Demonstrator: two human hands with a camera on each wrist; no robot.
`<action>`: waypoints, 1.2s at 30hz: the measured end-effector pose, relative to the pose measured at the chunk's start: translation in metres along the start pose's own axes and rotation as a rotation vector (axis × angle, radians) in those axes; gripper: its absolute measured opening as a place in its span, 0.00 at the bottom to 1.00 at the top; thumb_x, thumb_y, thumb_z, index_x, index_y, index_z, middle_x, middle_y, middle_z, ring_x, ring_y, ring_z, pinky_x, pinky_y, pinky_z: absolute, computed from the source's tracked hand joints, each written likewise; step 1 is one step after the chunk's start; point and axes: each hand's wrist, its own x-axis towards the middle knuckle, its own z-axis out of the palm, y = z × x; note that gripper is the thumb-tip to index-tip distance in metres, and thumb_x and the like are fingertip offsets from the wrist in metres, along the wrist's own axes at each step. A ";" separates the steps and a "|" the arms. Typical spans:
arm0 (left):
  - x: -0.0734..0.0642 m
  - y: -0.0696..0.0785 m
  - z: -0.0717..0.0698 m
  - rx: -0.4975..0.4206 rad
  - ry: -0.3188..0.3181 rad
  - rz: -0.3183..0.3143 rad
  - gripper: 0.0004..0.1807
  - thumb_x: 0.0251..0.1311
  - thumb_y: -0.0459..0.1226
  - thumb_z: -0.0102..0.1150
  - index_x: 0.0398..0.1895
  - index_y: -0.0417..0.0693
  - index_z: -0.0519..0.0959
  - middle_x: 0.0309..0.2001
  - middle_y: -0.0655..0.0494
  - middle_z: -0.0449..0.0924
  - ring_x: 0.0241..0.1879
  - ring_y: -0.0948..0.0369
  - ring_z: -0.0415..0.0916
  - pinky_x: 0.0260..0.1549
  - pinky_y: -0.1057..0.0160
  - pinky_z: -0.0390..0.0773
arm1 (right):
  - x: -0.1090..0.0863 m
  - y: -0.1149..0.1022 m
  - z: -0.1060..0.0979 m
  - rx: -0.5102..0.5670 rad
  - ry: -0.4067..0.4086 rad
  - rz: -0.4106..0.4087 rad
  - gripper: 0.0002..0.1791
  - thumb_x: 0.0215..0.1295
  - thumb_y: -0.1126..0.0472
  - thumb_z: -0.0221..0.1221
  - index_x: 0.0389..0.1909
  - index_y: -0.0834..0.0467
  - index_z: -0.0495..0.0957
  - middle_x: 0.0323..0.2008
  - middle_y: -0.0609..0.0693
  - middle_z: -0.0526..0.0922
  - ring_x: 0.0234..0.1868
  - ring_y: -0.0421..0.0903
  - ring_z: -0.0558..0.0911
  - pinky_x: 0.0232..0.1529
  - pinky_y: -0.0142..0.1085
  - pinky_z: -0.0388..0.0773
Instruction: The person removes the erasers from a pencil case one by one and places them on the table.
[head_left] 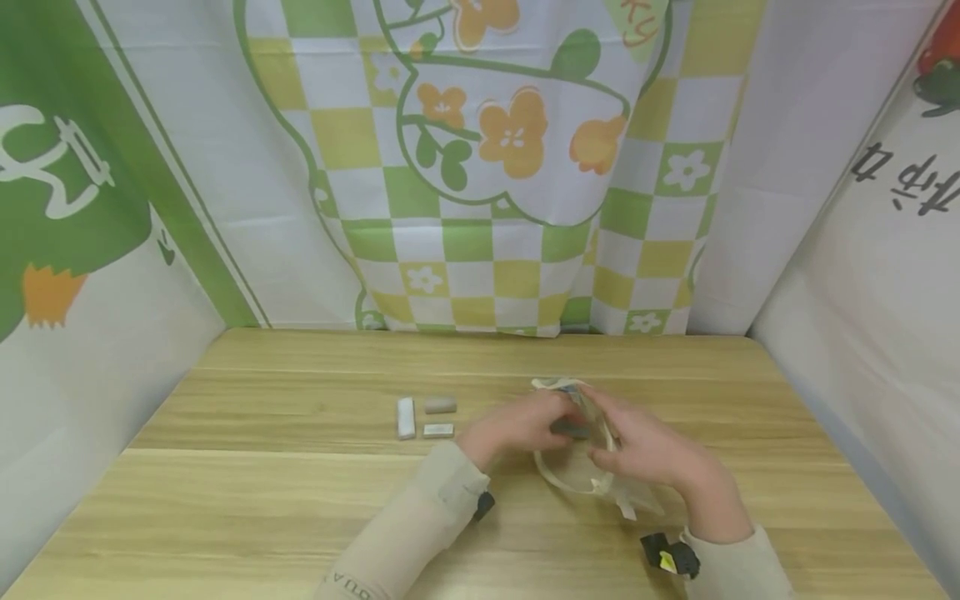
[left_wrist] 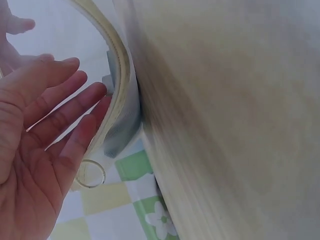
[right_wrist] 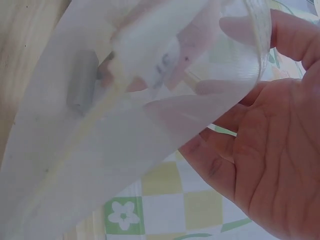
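A translucent pouch (head_left: pixel 573 471) with a cream-edged opening stands on the wooden table, its mouth spread wide. My left hand (head_left: pixel 528 423) reaches into that mouth from the left. Its fingers are loosely bent beside the cream rim (left_wrist: pixel 117 75) in the left wrist view, and none of them is closed round a thing. My right hand (head_left: pixel 652 442) holds the pouch's right side, with the rim between thumb and fingers (right_wrist: pixel 292 37). Through the cloudy wall in the right wrist view shows a grey block (right_wrist: pixel 82 82). Part of the left hand also shows blurred through it.
Left of the pouch lie a white block (head_left: pixel 406 418), a grey-brown block (head_left: pixel 440 405) and a smaller pale block (head_left: pixel 438 431), close together on the table (head_left: pixel 262 483). A checked, flowered curtain (head_left: pixel 480 250) hangs behind the table's back edge.
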 end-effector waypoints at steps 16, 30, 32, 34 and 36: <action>0.001 -0.010 -0.001 -0.100 -0.056 -0.040 0.19 0.60 0.32 0.65 0.55 0.43 0.80 0.56 0.53 0.82 0.60 0.58 0.77 0.62 0.68 0.73 | 0.002 0.002 0.006 -0.006 -0.016 0.014 0.45 0.63 0.60 0.63 0.76 0.66 0.51 0.72 0.68 0.62 0.70 0.66 0.66 0.68 0.59 0.67; 0.003 -0.010 -0.001 -0.086 -0.125 -0.057 0.20 0.59 0.33 0.67 0.56 0.49 0.81 0.59 0.56 0.80 0.61 0.60 0.75 0.62 0.67 0.73 | 0.003 0.000 0.004 -0.005 -0.033 0.045 0.45 0.63 0.62 0.63 0.76 0.66 0.51 0.73 0.68 0.60 0.62 0.58 0.74 0.61 0.55 0.74; 0.004 -0.009 -0.002 -0.091 -0.137 -0.068 0.21 0.58 0.33 0.68 0.56 0.50 0.81 0.59 0.56 0.80 0.61 0.61 0.75 0.62 0.67 0.73 | 0.003 0.000 0.004 -0.006 -0.034 0.046 0.45 0.63 0.62 0.63 0.76 0.66 0.51 0.73 0.68 0.61 0.62 0.58 0.74 0.60 0.54 0.74; 0.004 -0.008 -0.003 -0.093 -0.151 -0.073 0.21 0.58 0.33 0.68 0.56 0.50 0.81 0.59 0.57 0.79 0.60 0.61 0.75 0.61 0.68 0.73 | 0.003 0.001 0.004 -0.004 -0.032 0.040 0.45 0.63 0.62 0.63 0.76 0.66 0.51 0.73 0.68 0.61 0.63 0.60 0.73 0.61 0.55 0.74; 0.005 -0.007 -0.004 -0.091 -0.163 -0.075 0.21 0.58 0.32 0.68 0.56 0.50 0.81 0.59 0.57 0.79 0.57 0.62 0.75 0.58 0.69 0.74 | 0.002 0.001 0.003 -0.004 -0.028 0.032 0.45 0.63 0.61 0.63 0.76 0.66 0.51 0.73 0.68 0.61 0.68 0.63 0.69 0.64 0.58 0.71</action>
